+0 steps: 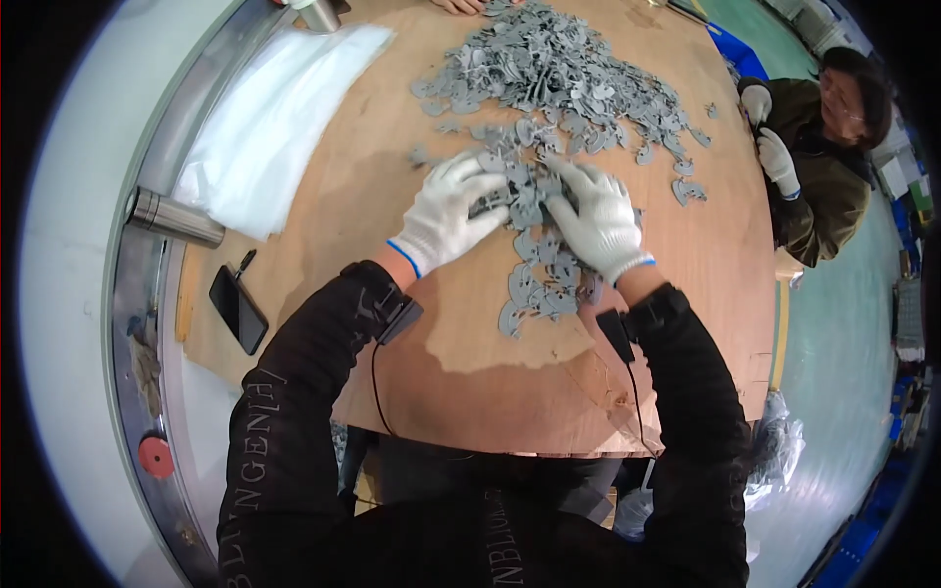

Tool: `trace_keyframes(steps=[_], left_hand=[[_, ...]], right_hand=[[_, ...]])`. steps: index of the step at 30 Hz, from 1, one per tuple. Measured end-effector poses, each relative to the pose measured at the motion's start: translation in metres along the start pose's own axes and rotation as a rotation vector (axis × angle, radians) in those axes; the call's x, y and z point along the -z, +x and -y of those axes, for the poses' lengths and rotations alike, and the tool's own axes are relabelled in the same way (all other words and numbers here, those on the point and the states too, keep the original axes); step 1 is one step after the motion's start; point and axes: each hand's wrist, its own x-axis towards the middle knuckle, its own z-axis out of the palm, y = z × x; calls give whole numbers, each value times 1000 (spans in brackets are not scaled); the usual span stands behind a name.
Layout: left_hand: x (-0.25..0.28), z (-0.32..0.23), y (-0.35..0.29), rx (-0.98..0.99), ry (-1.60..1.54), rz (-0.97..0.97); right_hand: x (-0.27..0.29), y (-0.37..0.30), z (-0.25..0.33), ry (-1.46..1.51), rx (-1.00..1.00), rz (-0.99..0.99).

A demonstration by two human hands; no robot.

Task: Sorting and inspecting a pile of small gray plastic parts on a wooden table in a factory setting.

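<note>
Both my hands wear white knitted gloves and press in from either side on a cluster of small flat grey parts [526, 201] on the wooden table. My left hand [453, 209] has its fingers curled around parts at the cluster's left side. From the right, my right hand [600, 218] cups the same cluster, its fingers bent over the pieces. Some parts are hidden under the fingers. A loose trail of grey parts [537, 289] lies nearer to me, between my wrists. Beyond my hands rises a large heap of the same parts [549, 69].
Clear plastic bags [284, 118] lie at the far left, with a metal cylinder [176, 217] and a black phone [238, 310] nearer. A co-worker [823, 147] in white gloves sits at the table's right edge. Another person's hand [459, 5] shows at the far edge. A blue bin [737, 51] stands far right.
</note>
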Motion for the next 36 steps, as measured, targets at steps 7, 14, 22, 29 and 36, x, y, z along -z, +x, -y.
trace_keyframes(steps=[7,14,22,29,36], left_hand=[[6,-24,-45,35,33,-196],[26,-40,-58,64,122,-328],[56,-56,-72,466,-39,-175],[67,-47,-89,710,-254,-224],[86,-42,-94,822,-406,24]], right_hand=[[54,-43,53,89,-219,321],[46,-56,78,-71,69,140],[0,-35,102,-249,-154,172],[1,-37,115,-238,-181,221],[15,-68,106,112,-204,-41]])
